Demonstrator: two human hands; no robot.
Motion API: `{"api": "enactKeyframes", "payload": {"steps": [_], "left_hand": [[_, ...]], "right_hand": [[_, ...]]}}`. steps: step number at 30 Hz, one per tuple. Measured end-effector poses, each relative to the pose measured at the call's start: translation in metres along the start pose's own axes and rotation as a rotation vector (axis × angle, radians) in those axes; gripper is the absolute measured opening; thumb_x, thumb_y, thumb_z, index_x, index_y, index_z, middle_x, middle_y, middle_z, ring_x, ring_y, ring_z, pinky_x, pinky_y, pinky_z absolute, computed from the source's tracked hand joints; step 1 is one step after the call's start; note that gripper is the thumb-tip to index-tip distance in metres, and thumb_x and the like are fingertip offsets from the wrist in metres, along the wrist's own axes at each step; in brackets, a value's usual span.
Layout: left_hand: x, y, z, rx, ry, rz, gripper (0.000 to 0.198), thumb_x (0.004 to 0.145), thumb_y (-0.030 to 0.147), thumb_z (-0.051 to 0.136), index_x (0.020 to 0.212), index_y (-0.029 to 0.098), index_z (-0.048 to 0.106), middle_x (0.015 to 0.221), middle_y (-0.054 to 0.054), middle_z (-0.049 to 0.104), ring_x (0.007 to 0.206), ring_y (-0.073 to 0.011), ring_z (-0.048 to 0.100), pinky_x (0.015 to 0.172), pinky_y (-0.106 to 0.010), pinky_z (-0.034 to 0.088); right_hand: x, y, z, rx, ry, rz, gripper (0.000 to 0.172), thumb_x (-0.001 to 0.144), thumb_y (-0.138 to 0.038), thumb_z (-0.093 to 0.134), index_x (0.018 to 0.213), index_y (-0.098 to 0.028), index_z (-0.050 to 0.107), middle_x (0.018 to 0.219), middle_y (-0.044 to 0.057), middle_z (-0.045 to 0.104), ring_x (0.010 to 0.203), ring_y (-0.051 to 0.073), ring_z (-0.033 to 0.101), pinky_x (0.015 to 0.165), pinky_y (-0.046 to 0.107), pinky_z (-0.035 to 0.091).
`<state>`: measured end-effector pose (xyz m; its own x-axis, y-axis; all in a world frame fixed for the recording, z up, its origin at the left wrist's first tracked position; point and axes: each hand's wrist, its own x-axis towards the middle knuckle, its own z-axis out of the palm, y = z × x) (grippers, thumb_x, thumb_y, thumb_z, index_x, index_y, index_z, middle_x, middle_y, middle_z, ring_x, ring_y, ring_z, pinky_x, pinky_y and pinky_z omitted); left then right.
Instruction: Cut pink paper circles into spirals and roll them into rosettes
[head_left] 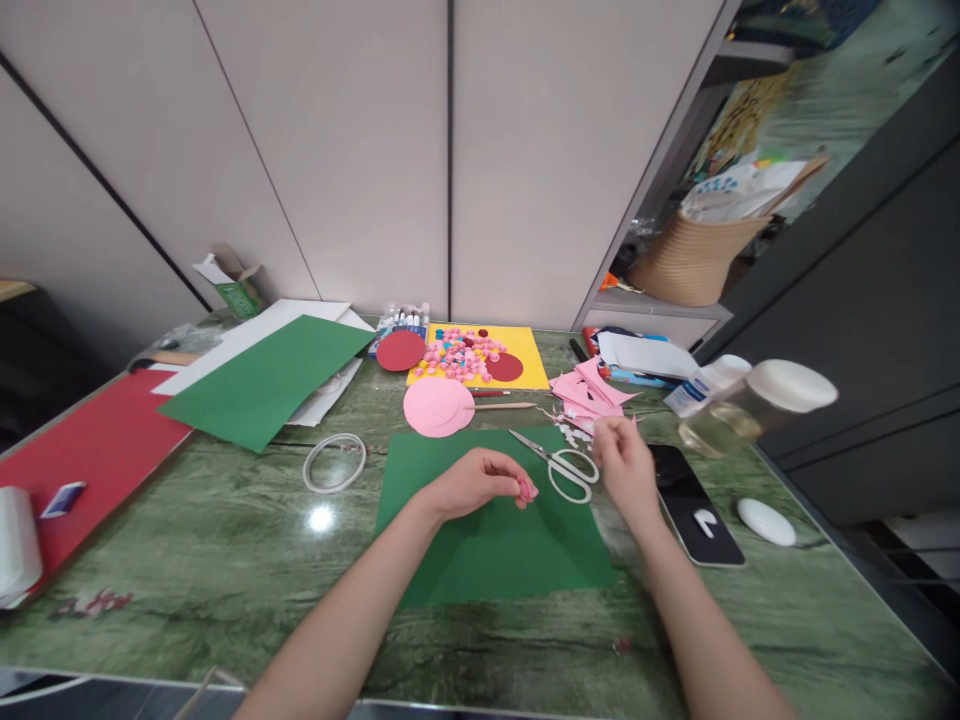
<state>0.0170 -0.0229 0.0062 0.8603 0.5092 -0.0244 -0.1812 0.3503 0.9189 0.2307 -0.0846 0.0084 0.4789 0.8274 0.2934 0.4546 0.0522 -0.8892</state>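
My left hand (484,483) is closed over the green sheet (480,560), pinching a small rolled piece of pink paper (528,491) between thumb and fingers. My right hand (624,462) is raised near the pink paper scraps (589,390), its fingers curled together and slightly blurred; what they hold, if anything, does not show. Between the hands, white-handled scissors (571,474) lie partly spread on the green sheet. Small white bits (577,434) are scattered beside the right fingertips. Pink paper circles (435,407) lie just behind the sheet, touched by a thin wooden stick (504,406).
Rolled paper pieces (461,355) and a dark red circle (505,368) rest on yellow paper (536,350). A tape roll (334,463) lies left. At right are a phone (694,500), an earbud case (766,522) and a jar of liquid (750,410).
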Motion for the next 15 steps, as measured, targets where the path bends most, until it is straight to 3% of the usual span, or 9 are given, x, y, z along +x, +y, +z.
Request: {"api": "enactKeyframes", "payload": {"steps": [3,6,10,13,15], "left_hand": [[0.0,0.001,0.0,0.005,0.01,-0.003,0.013,0.064,0.021,0.069,0.07,0.01,0.068,0.063,-0.004,0.064,0.061,-0.0112,0.056,0.078,-0.032,0.044],[0.0,0.001,0.0,0.0,0.023,-0.001,0.012,0.064,0.021,0.069,0.07,0.01,0.068,0.064,-0.004,0.065,0.061,-0.0114,0.056,0.075,-0.03,0.045],[0.0,0.001,0.001,0.016,0.043,0.007,0.012,0.063,0.022,0.069,0.07,0.011,0.068,0.066,-0.004,0.065,0.061,-0.011,0.057,0.074,-0.029,0.045],[0.002,0.001,0.001,0.077,0.091,0.01,0.014,0.064,0.023,0.068,0.071,0.011,0.068,0.068,-0.004,0.066,0.063,-0.0116,0.057,0.071,-0.028,0.046],[0.003,0.001,0.002,0.141,0.151,0.037,0.015,0.066,0.024,0.067,0.073,0.011,0.068,0.07,-0.005,0.067,0.065,-0.0119,0.058,0.071,-0.027,0.047]], "right_hand": [[0.014,0.018,-0.012,-0.001,0.291,-0.01,0.023,0.082,-0.042,0.048,0.083,-0.019,0.048,0.056,-0.004,0.049,0.048,0.012,0.046,0.051,0.025,0.036],[0.025,0.037,-0.021,-0.074,0.434,-0.03,0.024,0.081,-0.04,0.049,0.087,-0.017,0.05,0.063,0.0,0.057,0.054,0.014,0.053,0.058,0.028,0.042],[0.032,0.058,-0.029,-0.248,0.31,-0.051,0.034,0.077,-0.026,0.049,0.11,-0.017,0.048,0.093,0.01,0.065,0.084,0.022,0.062,0.074,0.038,0.045],[0.035,0.066,-0.033,-0.385,0.202,-0.062,0.05,0.074,-0.02,0.049,0.123,-0.019,0.042,0.116,0.013,0.057,0.1,0.025,0.057,0.082,0.042,0.043],[0.036,0.064,-0.033,-0.422,0.201,-0.094,0.05,0.074,-0.021,0.05,0.124,-0.018,0.043,0.12,0.014,0.053,0.101,0.026,0.055,0.085,0.044,0.042]]}}
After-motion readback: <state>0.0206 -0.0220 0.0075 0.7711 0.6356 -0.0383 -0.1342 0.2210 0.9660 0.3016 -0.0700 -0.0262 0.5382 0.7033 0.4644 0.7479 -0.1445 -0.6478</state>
